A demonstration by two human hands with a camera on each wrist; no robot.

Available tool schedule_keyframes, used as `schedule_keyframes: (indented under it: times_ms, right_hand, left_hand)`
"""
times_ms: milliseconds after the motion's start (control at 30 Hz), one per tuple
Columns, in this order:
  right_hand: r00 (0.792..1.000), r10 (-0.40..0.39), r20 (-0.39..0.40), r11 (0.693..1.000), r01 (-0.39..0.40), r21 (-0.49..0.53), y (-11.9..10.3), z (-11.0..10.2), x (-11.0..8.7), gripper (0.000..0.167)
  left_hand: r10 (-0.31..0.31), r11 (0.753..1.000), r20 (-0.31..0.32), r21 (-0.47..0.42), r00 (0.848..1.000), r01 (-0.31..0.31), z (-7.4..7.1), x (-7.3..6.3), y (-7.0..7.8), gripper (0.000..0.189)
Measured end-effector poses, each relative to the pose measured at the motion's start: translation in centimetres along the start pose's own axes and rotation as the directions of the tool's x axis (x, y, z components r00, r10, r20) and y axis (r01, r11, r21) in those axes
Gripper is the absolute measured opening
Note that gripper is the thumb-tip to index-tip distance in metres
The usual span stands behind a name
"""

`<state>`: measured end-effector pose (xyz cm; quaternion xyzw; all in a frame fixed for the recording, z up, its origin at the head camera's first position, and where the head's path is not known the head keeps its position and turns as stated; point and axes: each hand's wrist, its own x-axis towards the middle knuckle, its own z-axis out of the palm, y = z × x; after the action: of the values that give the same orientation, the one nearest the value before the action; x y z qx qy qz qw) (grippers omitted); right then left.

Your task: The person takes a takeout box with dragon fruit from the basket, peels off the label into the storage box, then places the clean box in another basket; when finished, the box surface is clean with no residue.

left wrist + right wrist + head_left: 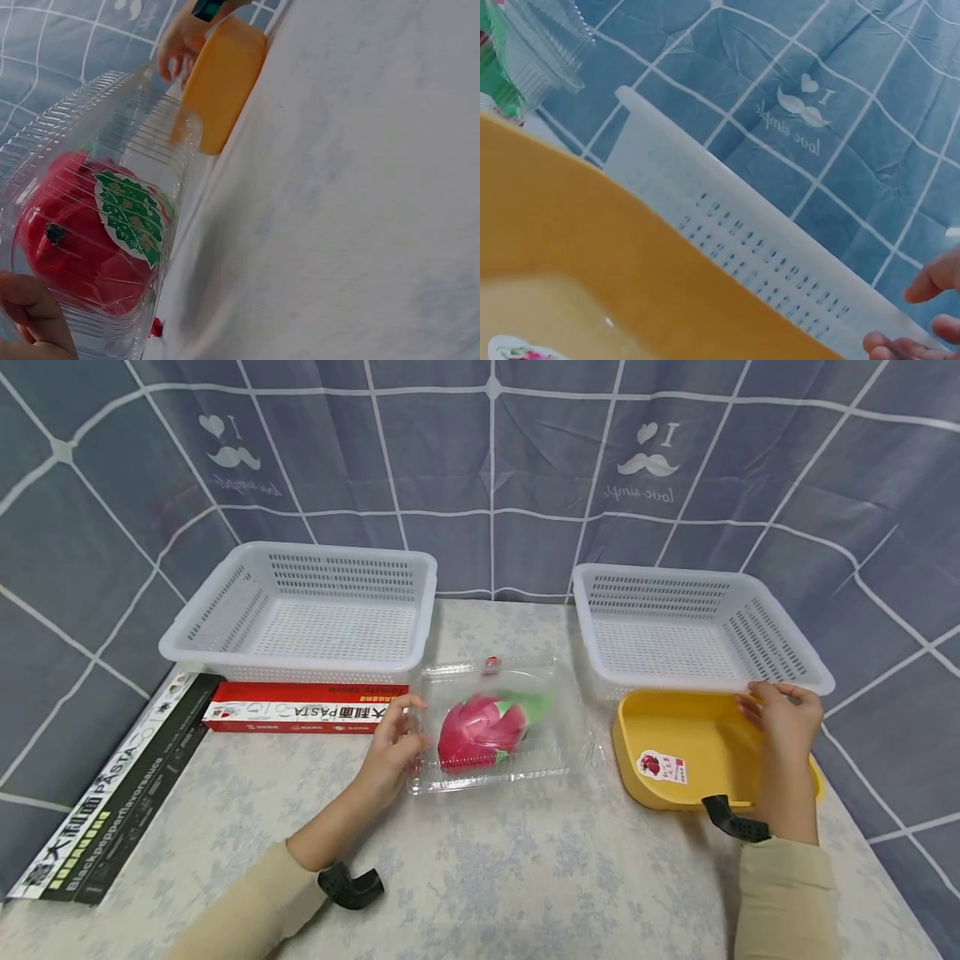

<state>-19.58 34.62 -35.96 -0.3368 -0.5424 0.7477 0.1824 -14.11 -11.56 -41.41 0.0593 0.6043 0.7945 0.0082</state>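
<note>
- The fruit (480,731) was pink and green.
- The tub (705,735) was yellow, its sticker (662,767) red and white.
- Both baskets (330,631) were white.
- One pasta box (303,708) was red and white, the other box (123,781) black and white.
- The cloth (540,452) was blue-grey with white lines and hearts.
- The worktop (525,877) was pale with blue blotches.

A clear ribbed box (558,735) is pinched at its edge by the fingers of the left hand (388,756). Inside, nearer those fingers, lies a red-pink fruit (476,733), its green part away from them. A round-cornered yellow tub (697,727) sits open side up, partly beneath the fingers of the right hand (789,718), contact unclear, its white sticker (662,767) left of them.
</note>
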Motion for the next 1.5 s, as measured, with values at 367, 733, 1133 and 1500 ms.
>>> schedule_keyframes:
  times_ms: [367, 733, 1133, 1500]
  right_hand:
    - [0.999, -0.014, -0.031, 0.995, 0.017, 0.1, 1.0, -0.7, 2.2, 0.055]
    - [0.999, 0.034, -0.036, 0.979, -0.026, 0.201, 0.0, -0.1, 0.8, 0.055]
    - [0.999, 0.031, -0.034, 0.987, -0.026, 0.156, 0.4, 0.1, 1.3, 0.057]
    - [1.0, 0.012, -0.027, 0.99, -0.008, 0.142, 0.8, 0.0, 1.4, 0.055]
  left_hand:
    - [-0.003, 0.998, 0.029, -0.057, 1.0, 0.005, 1.2, 2.0, 1.7, 0.041]
    - [0.006, 0.996, 0.098, -0.091, 0.995, 0.003, 2.7, 3.7, 3.0, 0.039]
    - [0.044, 0.994, 0.119, -0.103, 0.992, -0.032, 4.0, 5.6, 4.9, 0.038]
    - [0.075, 0.991, 0.122, -0.122, 0.99, -0.06, 5.3, 7.5, 6.2, 0.037]
